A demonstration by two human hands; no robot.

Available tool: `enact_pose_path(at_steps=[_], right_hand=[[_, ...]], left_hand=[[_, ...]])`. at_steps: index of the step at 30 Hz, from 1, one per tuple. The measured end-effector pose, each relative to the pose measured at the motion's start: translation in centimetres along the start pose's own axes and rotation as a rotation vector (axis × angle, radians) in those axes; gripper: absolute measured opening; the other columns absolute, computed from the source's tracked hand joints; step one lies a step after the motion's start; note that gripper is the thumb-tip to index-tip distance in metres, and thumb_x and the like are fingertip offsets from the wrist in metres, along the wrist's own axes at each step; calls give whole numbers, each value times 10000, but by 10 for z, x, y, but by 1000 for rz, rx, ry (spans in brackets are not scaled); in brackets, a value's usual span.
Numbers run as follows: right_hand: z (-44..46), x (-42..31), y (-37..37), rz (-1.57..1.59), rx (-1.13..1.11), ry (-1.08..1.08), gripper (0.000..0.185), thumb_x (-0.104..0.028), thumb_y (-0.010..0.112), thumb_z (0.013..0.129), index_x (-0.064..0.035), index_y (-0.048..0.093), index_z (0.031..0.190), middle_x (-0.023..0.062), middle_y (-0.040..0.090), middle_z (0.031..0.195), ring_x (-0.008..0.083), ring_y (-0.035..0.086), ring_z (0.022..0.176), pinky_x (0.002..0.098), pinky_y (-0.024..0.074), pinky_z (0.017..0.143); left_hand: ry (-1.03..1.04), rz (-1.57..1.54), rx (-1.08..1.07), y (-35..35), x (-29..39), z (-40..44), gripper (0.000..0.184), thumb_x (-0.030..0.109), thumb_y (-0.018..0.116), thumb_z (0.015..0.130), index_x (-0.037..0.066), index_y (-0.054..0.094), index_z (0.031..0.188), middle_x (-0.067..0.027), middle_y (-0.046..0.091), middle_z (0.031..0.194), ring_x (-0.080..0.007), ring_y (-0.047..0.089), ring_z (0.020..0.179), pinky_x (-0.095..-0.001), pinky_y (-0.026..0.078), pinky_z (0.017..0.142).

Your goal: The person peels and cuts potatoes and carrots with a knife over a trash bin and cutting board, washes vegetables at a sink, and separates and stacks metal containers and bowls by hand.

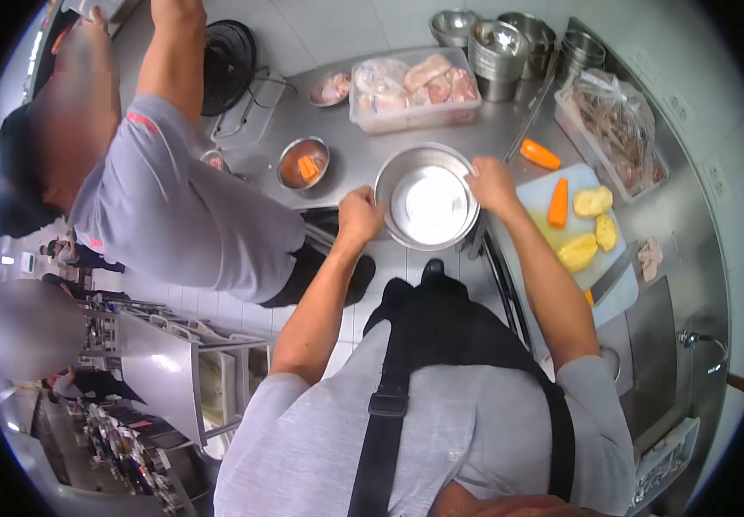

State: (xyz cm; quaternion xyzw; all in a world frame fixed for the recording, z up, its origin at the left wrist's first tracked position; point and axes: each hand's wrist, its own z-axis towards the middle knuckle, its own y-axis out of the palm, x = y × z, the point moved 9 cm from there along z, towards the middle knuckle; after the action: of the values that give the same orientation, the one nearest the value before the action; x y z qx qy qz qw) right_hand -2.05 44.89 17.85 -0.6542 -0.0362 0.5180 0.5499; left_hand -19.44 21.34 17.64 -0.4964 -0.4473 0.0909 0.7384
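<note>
A wide stainless steel bowl (387, 220) is held between my hands, in front of the counter's edge. My left hand (361, 215) is closed on the bowl's left rim, and my right hand (491, 185) grips the right rim. Its bottom looks bright, and I cannot tell whether it holds water. To the right, a white cutting board (537, 191) carries a peeled carrot (558, 203) and several peeled potatoes (592, 202). A knife (615, 274) lies across the board's near end. Another carrot (541, 155) rests on the counter beyond the board.
A plastic tub of raw meat (415, 121) stands at the back, beside stacked metal bowls (498, 52). Left of my bowl is a small bowl with carrot pieces (303, 164). A co-worker (182, 189) stands close on the left. A bagged tub (613, 129) and sink (652, 362) are right.
</note>
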Motion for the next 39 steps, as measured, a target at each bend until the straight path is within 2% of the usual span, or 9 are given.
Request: enact_pose_path(at_steps=[6,9,17,23,26,32,35,38,39], right_hand=[[-13,-3,-26,25,40,13,192,-166,687,806,25,664,807,277,669,832,469,659,830,522,510,746],[-18,22,0,102,133,14,204,-165,667,834,30,641,782,290,648,802,475,653,788,526,493,701],[-50,20,19,209,282,68,311,-123,711,845,35,479,710,226,505,625,438,490,594,495,396,587],[-59,13,32,199,208,36,277,-133,710,848,31,526,723,228,560,656,419,551,613,476,426,592],[-60,17,42,205,187,39,286,-147,707,861,33,534,721,228,580,662,411,584,621,477,434,594],[-42,72,77,217,424,48,262,-193,738,897,-18,594,1028,159,679,859,322,598,669,422,500,663],[-59,74,97,630,155,381,462,-310,722,922,-27,541,1239,182,661,1136,319,645,950,433,517,825],[-80,80,108,1415,99,648,744,-489,695,912,-15,423,1417,256,518,1367,354,553,1213,494,462,969],[-83,66,95,1437,85,611,1061,-653,668,868,-22,184,1570,319,278,1548,413,418,1370,546,400,1064]], left_hand=[[229,-136,284,-52,80,-13,125,40,676,815,-44,586,795,-252,597,713,-447,608,688,-483,474,647],[479,-230,448,-43,75,-15,129,10,709,819,-46,646,917,-221,620,779,-374,621,695,-424,481,670],[193,-304,428,8,5,-40,214,-44,674,805,-52,678,1018,-176,656,835,-240,658,715,-341,518,689],[221,-400,416,4,-10,-38,241,-72,652,795,-52,678,1033,-172,665,884,-195,678,770,-320,534,711],[256,-496,416,-3,-11,-35,126,-78,620,737,-50,624,860,-193,644,861,-335,625,729,-397,516,723],[188,-357,259,24,-3,-49,210,-7,729,789,-10,535,708,-193,649,907,-368,653,869,-397,555,767],[257,-326,251,25,13,-67,213,111,743,833,3,597,722,-192,671,905,-343,667,875,-392,550,758],[3,-500,97,16,6,-62,209,200,719,859,1,670,818,-205,690,897,-321,684,915,-427,530,801],[-23,-447,1,6,11,-52,249,239,690,895,20,720,1010,-253,662,1201,-348,642,1126,-435,499,946]])
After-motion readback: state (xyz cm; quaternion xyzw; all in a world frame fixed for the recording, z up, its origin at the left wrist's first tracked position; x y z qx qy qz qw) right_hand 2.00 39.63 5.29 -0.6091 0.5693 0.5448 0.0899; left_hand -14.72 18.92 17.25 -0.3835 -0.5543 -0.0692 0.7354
